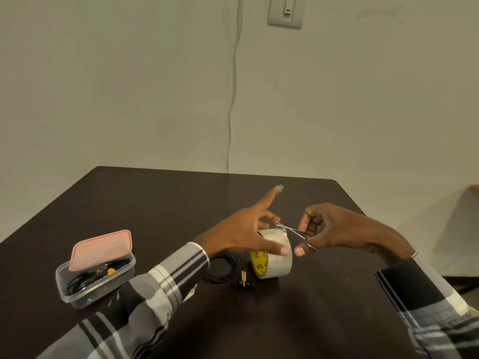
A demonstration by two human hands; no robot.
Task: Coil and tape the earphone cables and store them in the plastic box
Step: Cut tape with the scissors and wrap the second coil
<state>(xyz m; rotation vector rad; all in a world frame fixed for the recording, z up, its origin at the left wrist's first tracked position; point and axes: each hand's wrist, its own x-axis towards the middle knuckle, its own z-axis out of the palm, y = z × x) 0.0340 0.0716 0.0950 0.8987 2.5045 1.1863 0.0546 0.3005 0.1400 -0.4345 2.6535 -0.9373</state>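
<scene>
Head view: dark bench (160, 203) against a pale wall. Tape roll (274, 255) stands on edge near the bench middle, clear tape, yellow printed core; use it as the landmark.

Left hand (248, 233) sits on top of the roll, thumb pressed on its outer face, index finger stretched up and away with a small clear tape piece (279, 187) stuck to the tip. So clasping the roll, not clenched around it.

Right hand (324, 229) is just right of the roll, closed on small metal scissors (293, 231), fingers through the loops. Blades point left, tips over the roll's top edge, close to the left fingers. Can't tell if the blades are parted.

Coiled black earphone cable (223, 268) lies flat on the bench just left of the roll, partly under the left sleeve. Its gold plug (243, 275) and black earbuds (242, 284) lie at the roll's near-left foot.

Plastic box (93, 281), clear, well left of the roll, holds more black cables with a yellow bit. Pink lid (102, 248) rests tilted on its far rim, box mostly uncovered.

Plaid sleeves on both arms.
</scene>
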